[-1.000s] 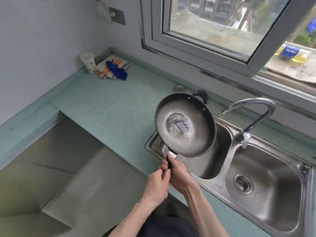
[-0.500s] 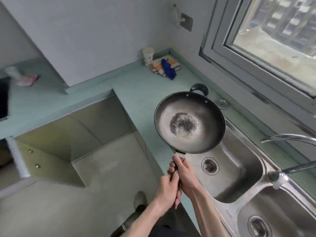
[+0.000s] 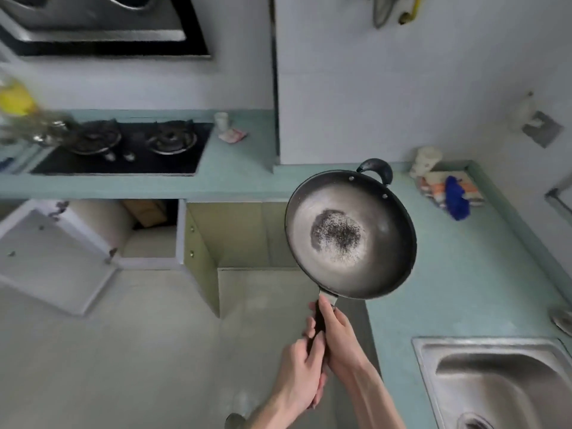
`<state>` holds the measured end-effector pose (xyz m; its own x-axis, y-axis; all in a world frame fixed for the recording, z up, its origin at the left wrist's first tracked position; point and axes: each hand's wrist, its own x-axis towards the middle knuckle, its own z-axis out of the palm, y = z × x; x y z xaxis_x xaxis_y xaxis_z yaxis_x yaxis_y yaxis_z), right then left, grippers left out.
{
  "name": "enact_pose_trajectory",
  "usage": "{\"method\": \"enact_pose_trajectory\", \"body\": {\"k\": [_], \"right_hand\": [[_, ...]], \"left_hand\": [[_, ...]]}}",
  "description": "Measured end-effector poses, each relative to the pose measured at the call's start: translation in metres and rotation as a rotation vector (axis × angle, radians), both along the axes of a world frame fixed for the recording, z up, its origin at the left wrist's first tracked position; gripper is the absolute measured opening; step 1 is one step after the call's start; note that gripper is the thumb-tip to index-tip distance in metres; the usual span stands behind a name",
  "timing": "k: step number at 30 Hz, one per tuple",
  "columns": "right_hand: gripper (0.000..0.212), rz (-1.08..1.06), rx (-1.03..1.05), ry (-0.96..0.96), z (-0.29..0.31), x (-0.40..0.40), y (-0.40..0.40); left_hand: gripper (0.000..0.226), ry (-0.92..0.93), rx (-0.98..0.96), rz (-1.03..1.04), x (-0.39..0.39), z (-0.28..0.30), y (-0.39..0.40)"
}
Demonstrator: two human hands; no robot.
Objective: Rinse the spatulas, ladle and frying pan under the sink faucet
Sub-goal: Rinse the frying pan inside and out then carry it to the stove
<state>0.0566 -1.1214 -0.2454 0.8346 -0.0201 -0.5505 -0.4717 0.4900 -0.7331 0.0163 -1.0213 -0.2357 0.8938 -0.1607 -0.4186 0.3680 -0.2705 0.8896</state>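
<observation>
— Since the earlier frame, what has moved?

— Away from the sink [image 3: 495,385] went the frying pan [image 3: 349,236]; it now hangs in the air over the floor and the corner of the tabletop [image 3: 464,274], and the faucet is out of sight.

— And the grip?

— Both on the long handle: the right hand [image 3: 337,339] curls round it nearest the pan, the left hand [image 3: 301,366] wraps it just behind.

— What could go wrong?

— I'd judge the pan heavy at the end of that handle; wet palms could let it twist or slip and drop to the floor. Swinging it, the rim might clip the tabletop edge. Spatulas and ladle: not visible.
</observation>
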Motion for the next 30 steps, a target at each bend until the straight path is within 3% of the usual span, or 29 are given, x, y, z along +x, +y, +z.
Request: {"method": "enact_pose_trajectory", "body": {"k": [9, 22, 30], "right_hand": [[0.031, 0.264, -0.123, -0.034, 0.012, 0.090, 0.136], [0.034, 0.542, -0.165, -0.042, 0.032, 0.192, 0.323], [0.028, 0.591, -0.200, -0.039, 0.025, 0.290, 0.427]], "left_hand": [[0.045, 0.033, -0.005, 0.300, 0.069, 0.003, 0.115], [0.045, 0.016, -0.135, 0.544, 0.151, 0.018, 0.284], [0.055, 0.051, -0.162, 0.661, 0.240, 0.022, 0.370]]}}
